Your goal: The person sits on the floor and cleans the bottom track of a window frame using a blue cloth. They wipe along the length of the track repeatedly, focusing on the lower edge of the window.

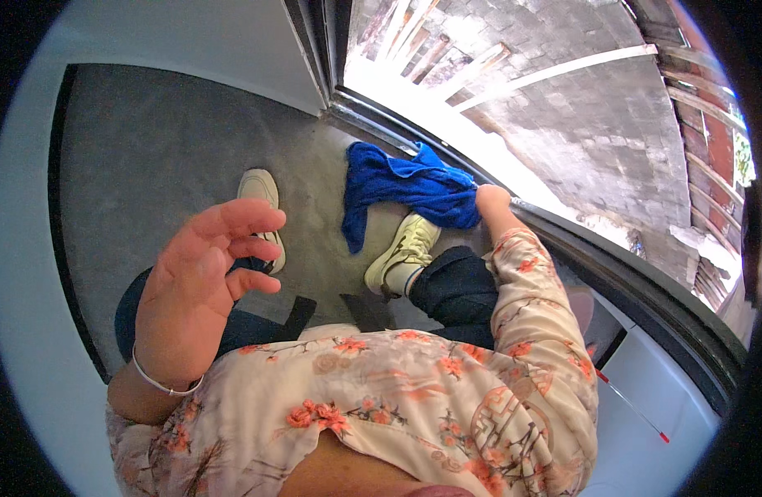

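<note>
My right hand (493, 202) grips the right end of a blue cloth (418, 183), close to the dark frame at the foot of the window or door opening. The rest of the cloth hangs and spreads leftward beside the sill, over the toe of my right shoe (407, 248); one corner droops towards the floor. Raised on the left, my left hand (201, 273) is empty, its fingers apart and slightly curled. A thin bracelet (163, 382) circles that wrist.
The dark frame (579, 248) runs diagonally on the right; outside stand wooden poles (430, 62) and a block wall (579, 124). My left shoe (260, 189) rests on the grey floor (151, 155). A thin red-tipped stick (632, 405) shows by the white surface at lower right.
</note>
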Motion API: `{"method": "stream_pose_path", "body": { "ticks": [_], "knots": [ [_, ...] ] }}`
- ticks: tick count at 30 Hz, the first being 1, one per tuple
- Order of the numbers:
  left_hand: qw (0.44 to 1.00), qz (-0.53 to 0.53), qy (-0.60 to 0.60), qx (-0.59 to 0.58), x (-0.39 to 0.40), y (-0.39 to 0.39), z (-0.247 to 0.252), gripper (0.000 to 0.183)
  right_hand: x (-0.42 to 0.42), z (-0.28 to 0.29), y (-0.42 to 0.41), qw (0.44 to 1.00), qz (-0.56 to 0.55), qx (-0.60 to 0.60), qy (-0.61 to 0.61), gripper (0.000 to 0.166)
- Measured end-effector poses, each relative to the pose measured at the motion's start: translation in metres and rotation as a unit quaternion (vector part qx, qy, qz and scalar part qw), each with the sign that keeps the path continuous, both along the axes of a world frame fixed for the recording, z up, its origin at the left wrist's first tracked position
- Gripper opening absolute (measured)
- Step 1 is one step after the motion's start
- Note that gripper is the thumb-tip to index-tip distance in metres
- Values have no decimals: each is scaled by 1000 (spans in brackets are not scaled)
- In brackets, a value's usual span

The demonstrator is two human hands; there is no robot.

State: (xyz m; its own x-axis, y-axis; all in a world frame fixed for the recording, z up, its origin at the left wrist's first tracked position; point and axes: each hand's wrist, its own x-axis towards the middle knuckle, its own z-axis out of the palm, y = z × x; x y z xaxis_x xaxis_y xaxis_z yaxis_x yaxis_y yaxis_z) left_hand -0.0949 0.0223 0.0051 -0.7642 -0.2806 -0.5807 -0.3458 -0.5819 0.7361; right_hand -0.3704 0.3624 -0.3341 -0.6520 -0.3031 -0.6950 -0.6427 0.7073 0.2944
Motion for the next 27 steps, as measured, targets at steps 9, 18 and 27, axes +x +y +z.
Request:
{"method": "stream_pose_path", "body": {
  "ticks": [9,18,27],
  "knots": [
    [1000,-6,-13,13,9,-6,-1,46,-13,-1,1,988,110,10,-111,22],
    [1000,-4,3,4,15,-14,-4,45,1,10,-36,988,119,-26,-94,18],
    [1000,1,11,8,11,-16,-5,45,0,23,-124,975,140,45,-167,18]
  ]
}}
